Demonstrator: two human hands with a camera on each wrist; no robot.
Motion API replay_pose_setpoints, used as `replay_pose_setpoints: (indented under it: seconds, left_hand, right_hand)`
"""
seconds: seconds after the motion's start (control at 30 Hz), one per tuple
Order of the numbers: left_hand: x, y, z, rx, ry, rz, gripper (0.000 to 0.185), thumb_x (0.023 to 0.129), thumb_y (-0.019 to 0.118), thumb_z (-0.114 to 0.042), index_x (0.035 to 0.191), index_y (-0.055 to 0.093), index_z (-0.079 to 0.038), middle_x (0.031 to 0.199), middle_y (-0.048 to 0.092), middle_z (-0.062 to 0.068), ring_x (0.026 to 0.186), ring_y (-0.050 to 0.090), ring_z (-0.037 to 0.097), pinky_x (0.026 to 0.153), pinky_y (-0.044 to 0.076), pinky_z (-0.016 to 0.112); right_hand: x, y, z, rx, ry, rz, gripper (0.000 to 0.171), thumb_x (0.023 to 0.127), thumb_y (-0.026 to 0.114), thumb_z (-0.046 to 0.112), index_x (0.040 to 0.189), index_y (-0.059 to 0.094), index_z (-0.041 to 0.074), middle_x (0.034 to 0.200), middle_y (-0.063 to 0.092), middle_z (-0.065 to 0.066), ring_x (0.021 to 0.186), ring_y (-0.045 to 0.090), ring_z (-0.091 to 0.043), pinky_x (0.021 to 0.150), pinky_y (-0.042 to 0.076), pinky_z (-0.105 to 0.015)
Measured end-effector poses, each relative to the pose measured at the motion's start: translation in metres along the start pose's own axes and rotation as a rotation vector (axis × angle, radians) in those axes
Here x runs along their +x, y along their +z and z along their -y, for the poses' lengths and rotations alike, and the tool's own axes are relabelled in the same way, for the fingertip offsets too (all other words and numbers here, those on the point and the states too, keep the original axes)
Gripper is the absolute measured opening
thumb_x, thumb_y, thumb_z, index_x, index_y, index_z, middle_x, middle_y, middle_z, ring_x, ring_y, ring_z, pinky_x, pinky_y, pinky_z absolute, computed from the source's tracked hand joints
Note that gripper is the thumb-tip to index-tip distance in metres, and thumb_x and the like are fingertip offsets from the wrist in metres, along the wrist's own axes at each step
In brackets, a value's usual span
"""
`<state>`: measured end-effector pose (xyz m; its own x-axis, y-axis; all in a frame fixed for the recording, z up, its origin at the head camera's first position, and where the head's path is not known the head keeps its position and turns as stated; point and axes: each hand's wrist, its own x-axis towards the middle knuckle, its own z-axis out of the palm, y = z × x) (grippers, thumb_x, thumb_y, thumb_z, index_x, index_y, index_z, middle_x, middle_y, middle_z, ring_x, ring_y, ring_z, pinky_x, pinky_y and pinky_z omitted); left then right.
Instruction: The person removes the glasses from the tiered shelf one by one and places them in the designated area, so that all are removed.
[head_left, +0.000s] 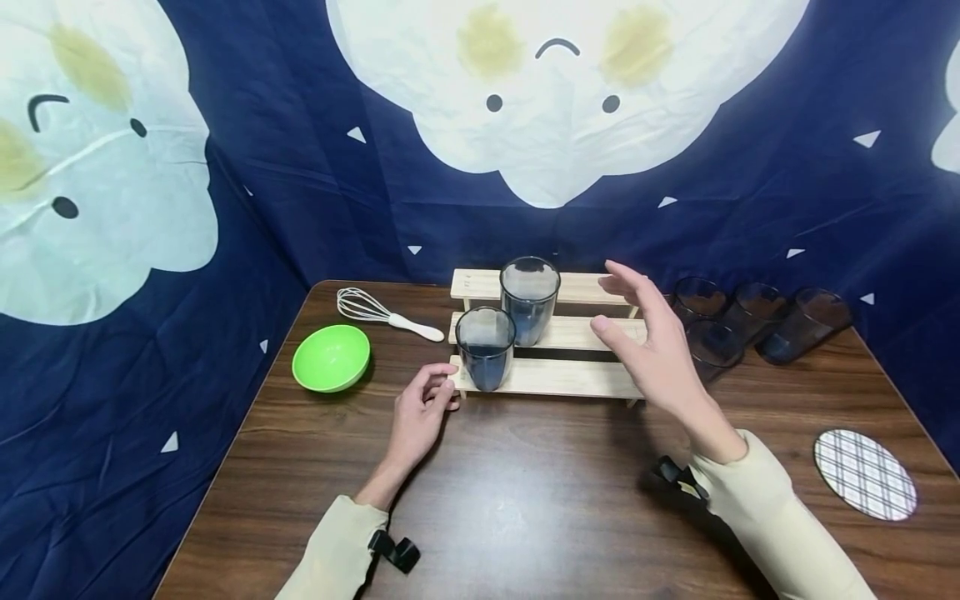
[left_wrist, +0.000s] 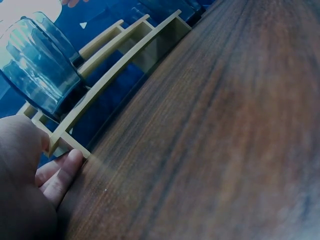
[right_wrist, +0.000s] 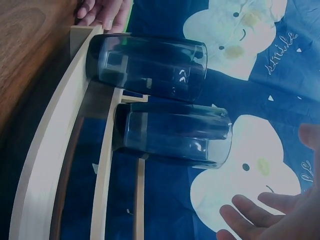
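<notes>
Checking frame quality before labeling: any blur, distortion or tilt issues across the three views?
Head view: sharp, with wide-angle bending at the edges and a soft shadow under the right hand. Left wrist view: tilted, the table blurred up close, left hand soft. Right wrist view: rotated sideways, tumblers fairly sharp, fingers blurred.

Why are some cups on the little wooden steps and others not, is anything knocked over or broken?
Nothing is spilled or broken. Two tumblers stand upright on the wooden rack, one on the lowest step, one a step higher. Four more tumblers stand beside the rack on the table; one at the far right seems to lean.
</notes>
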<state>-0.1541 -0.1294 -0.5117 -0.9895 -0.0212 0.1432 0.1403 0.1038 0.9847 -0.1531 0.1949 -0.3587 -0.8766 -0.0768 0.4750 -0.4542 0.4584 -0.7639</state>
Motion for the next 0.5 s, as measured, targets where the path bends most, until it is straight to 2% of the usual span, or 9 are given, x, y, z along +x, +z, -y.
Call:
replay_pose_setpoints:
  seconds: [0.3,0.5]
  left_hand:
    - [0.000,0.000,-0.002,-0.005,-0.005,-0.001,0.020,0.110,0.064,0.002,0.129,0.071,0.005,0.113,0.076,0.027,0.099,0.077,0.031,0.082,0.073,0.030]
    - [0.000,0.001,-0.001,-0.018,0.004,0.000,0.020,0.110,0.064,0.004,0.128,0.071,0.005,0.112,0.076,0.028,0.097,0.077,0.030,0.081,0.073,0.031]
  right_hand:
    - [0.010,0.011,-0.001,-0.022,0.017,0.075,0.077,0.099,0.083,0.021,0.167,0.048,0.020,0.155,0.062,-0.010,0.147,0.051,-0.031,0.126,0.041,-0.054]
    - [0.014,0.021,-0.002,0.001,0.066,0.116,0.075,0.103,0.078,0.025,0.170,0.044,0.018,0.159,0.058,-0.012,0.151,0.049,-0.032,0.129,0.041,-0.056]
